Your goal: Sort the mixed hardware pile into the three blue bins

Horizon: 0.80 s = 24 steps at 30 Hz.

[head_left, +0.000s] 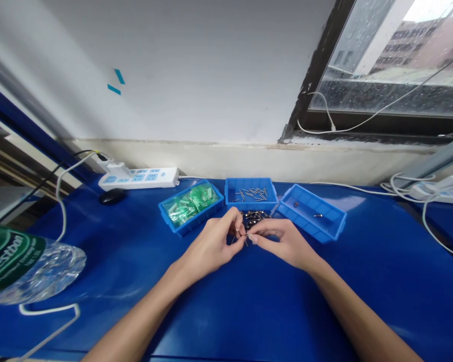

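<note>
My left hand and my right hand meet at the middle of the blue table, both pinched closed, fingertips almost touching. Between them is something small and thin, too small to name. Just behind the fingers lies a pile of small dark metal parts, partly hidden by my hands. Beyond it, a blue bin holds several thin silvery metal pins or screws. The left blue bin contains green and clear plastic pieces. In the right blue bin are a few small metal parts.
A white power strip and a black mouse sit at the back left. At the left edge, a large clear bottle with a green label is near the camera. White cables run along the right side. Behind stands a wall with a window.
</note>
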{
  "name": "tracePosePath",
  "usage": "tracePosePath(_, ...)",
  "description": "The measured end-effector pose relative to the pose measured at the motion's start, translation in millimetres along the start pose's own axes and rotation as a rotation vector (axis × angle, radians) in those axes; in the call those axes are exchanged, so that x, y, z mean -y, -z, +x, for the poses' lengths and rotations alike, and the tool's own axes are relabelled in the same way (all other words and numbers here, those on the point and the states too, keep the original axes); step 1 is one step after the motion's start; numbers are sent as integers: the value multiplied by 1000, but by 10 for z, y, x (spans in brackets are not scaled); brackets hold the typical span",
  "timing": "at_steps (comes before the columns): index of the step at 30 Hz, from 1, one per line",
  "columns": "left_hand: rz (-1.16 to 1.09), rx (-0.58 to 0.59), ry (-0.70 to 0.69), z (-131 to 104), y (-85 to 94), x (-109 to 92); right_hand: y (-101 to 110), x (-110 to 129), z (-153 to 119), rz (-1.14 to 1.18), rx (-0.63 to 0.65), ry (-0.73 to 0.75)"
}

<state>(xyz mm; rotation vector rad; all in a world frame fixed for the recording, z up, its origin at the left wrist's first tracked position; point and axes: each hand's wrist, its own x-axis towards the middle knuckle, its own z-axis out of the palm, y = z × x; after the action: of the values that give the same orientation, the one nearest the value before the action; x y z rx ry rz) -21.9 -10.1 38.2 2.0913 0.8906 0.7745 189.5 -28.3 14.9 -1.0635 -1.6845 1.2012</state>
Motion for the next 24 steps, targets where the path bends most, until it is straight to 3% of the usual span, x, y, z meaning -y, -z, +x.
tracePosePath(5,-32,-44,0,3,-31,6,10,-11,5,150,36,-91)
tracePosePath(11,5,-51,-8,4,-47,7,3,-30,30,199,-5,-93)
tracePosePath(19,442,180,-87,-29,-37,58,55,-28,39,335,-289,-11)
tracePosePath(24,528,199,-106,-39,-136,60,78,-25,47,314,-330,0)
